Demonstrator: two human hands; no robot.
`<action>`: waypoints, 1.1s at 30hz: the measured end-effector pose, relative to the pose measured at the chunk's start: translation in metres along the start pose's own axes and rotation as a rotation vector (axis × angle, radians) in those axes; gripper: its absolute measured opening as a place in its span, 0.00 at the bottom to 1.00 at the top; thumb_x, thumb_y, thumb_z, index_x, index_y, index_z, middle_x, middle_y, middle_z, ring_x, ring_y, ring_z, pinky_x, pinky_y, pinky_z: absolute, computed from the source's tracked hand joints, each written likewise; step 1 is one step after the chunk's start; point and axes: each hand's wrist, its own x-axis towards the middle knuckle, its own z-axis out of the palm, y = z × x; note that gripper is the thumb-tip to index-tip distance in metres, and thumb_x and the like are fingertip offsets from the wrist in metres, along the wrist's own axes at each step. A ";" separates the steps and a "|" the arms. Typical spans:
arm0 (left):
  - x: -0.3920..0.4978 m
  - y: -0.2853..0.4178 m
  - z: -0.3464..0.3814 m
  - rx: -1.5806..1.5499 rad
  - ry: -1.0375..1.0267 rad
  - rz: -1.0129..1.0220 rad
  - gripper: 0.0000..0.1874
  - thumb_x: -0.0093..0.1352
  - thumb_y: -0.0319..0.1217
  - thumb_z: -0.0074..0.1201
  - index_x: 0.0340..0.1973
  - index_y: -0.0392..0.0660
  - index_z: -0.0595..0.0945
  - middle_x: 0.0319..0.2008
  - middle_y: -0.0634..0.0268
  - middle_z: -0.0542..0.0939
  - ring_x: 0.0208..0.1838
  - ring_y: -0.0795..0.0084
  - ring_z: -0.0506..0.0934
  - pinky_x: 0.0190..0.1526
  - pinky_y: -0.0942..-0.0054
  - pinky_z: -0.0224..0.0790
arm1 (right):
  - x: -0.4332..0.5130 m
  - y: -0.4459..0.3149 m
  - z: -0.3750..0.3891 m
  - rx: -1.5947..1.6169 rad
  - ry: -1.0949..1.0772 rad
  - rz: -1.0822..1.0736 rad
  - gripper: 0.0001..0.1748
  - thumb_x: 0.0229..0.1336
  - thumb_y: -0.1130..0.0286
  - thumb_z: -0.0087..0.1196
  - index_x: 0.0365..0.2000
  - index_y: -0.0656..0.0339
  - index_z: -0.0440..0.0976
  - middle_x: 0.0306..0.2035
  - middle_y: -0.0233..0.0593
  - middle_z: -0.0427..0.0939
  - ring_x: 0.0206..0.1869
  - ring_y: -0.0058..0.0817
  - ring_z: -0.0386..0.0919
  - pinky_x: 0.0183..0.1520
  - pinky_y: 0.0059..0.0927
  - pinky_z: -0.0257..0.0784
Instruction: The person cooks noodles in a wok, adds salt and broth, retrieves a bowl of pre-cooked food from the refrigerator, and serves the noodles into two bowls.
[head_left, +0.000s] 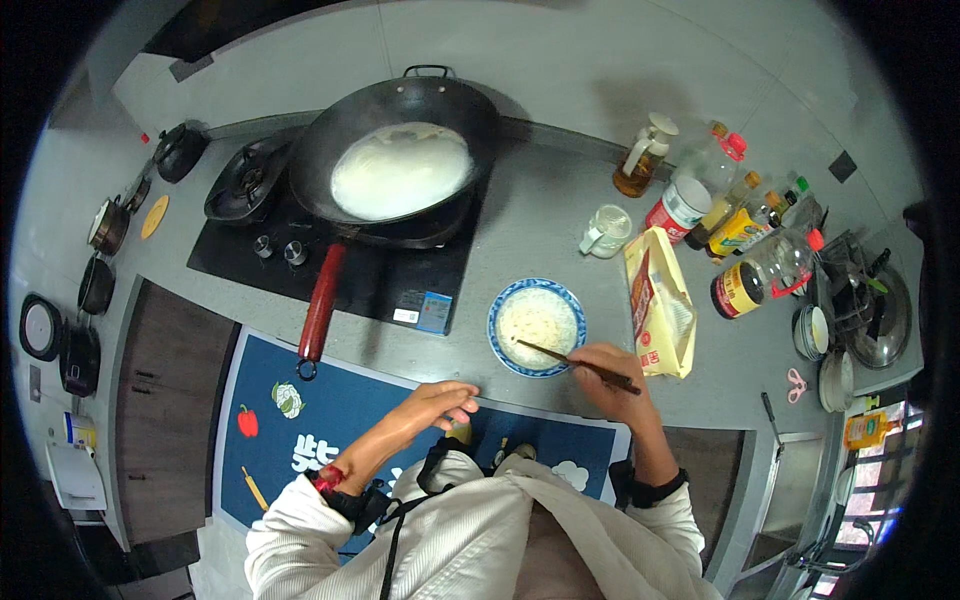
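Observation:
My right hand (611, 382) grips a pair of dark chopsticks (551, 352), whose tips rest in a blue-rimmed bowl (493, 328). A pale, lumpy flour-like mixture (534, 322) fills much of that bowl. Held in the air near the counter's front edge, my left hand (442, 401) has nothing in it; its fingers lie loosely together with the thumb apart. Beyond the bowl to the left, a large black wok (315, 165) sits on the gas stove (375, 281) with whitish, steamy liquid (401, 176) in it. The wok's red handle (322, 304) points toward me.
Right of the bowl stand an opened yellow bag (667, 322), a glass mug (609, 231), an oil jug (645, 154) and several bottles (739, 221). Pink scissors (797, 385) lie farther right, near stacked bowls (810, 334). Pots (109, 225) line the left counter. A blue mat (277, 442) covers the floor.

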 end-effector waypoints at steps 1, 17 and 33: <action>-0.007 -0.007 -0.008 -0.028 0.032 -0.004 0.23 0.68 0.44 0.43 0.50 0.39 0.73 0.40 0.65 0.78 0.39 0.78 0.74 0.37 0.80 0.65 | 0.006 0.002 0.005 0.028 -0.001 0.024 0.08 0.50 0.78 0.54 0.35 0.62 0.75 0.29 0.38 0.75 0.29 0.21 0.71 0.29 0.20 0.65; -0.193 -0.189 0.035 -0.315 0.949 -0.112 0.22 0.65 0.39 0.47 0.51 0.38 0.73 0.38 0.62 0.79 0.41 0.71 0.77 0.39 0.74 0.68 | 0.057 0.029 -0.034 0.117 0.171 0.255 0.13 0.56 0.62 0.48 0.23 0.60 0.70 0.15 0.30 0.69 0.15 0.18 0.67 0.18 0.19 0.61; -0.326 -0.369 0.089 -0.389 1.367 -0.165 0.20 0.64 0.36 0.48 0.47 0.34 0.75 0.33 0.58 0.80 0.35 0.72 0.77 0.38 0.75 0.68 | 0.076 -0.067 0.054 -0.130 0.320 -0.059 0.19 0.61 0.60 0.40 0.20 0.60 0.69 0.19 0.31 0.70 0.21 0.18 0.66 0.25 0.21 0.60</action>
